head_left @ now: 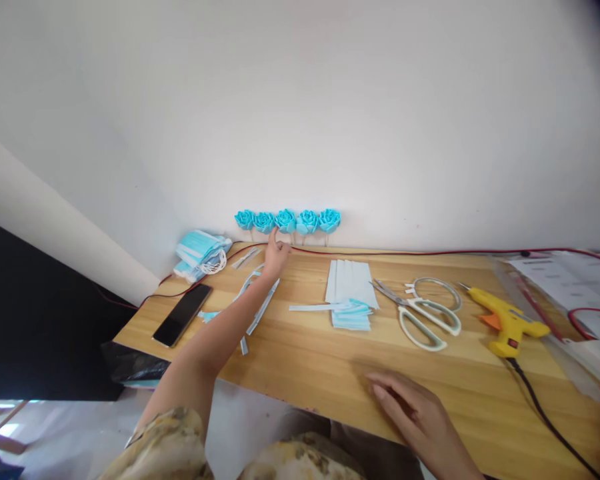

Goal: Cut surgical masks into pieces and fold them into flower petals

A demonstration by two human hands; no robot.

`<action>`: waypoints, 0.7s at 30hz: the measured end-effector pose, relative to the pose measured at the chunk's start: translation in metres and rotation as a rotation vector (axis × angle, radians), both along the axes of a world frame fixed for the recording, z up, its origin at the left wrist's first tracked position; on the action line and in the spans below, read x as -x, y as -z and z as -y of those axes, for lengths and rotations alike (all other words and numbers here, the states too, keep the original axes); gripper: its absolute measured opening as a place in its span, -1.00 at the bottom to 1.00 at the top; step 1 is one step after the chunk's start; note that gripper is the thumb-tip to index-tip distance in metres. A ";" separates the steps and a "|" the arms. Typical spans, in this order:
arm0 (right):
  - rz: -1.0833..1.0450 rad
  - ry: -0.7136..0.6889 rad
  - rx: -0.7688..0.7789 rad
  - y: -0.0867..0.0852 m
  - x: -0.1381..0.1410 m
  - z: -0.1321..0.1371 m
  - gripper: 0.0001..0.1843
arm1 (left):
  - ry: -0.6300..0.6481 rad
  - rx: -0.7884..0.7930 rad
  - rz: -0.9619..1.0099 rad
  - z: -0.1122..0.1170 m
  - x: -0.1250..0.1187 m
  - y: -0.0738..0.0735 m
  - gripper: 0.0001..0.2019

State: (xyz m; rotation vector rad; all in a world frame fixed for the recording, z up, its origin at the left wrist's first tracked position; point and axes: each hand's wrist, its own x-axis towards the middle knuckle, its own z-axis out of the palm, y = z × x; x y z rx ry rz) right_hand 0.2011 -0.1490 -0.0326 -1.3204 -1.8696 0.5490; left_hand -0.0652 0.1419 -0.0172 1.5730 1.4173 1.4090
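Several blue rosette flowers (pixel 307 221) on thin stems stand in a row against the wall. My left hand (pixel 277 255) reaches to the back of the table, its index finger stretched up at the underside of the middle flower and the other fingers curled. Whether that finger touches the flower I cannot tell. Relaxed over the front part of the table, my right hand (pixel 413 410) holds nothing, its fingers loosely extended. Beyond it lie pleated white and blue mask pieces (pixel 351 287), white-handled scissors (pixel 423 320) and a yellow glue gun (pixel 509 327).
Folded blue face masks (pixel 203 253) lie at the back left, with a black phone (pixel 183 315) in front. Cut strips (pixel 264 307) lie beneath my left arm. A roll of white band (pixel 437 293) is behind the scissors. A red-black cable (pixel 405 252) runs along the wall.
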 end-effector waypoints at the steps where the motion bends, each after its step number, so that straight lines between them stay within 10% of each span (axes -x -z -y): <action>1: 0.001 0.000 0.004 0.000 0.000 0.000 -0.78 | -0.011 0.012 0.017 0.005 0.001 0.001 -0.32; 10: -0.003 0.008 0.053 0.003 -0.002 0.001 -0.74 | -0.177 0.097 0.313 0.022 0.014 -0.014 -0.23; 21: -0.015 0.028 0.080 0.003 0.000 0.001 -0.71 | -0.058 0.145 0.245 -0.002 0.019 -0.034 -0.14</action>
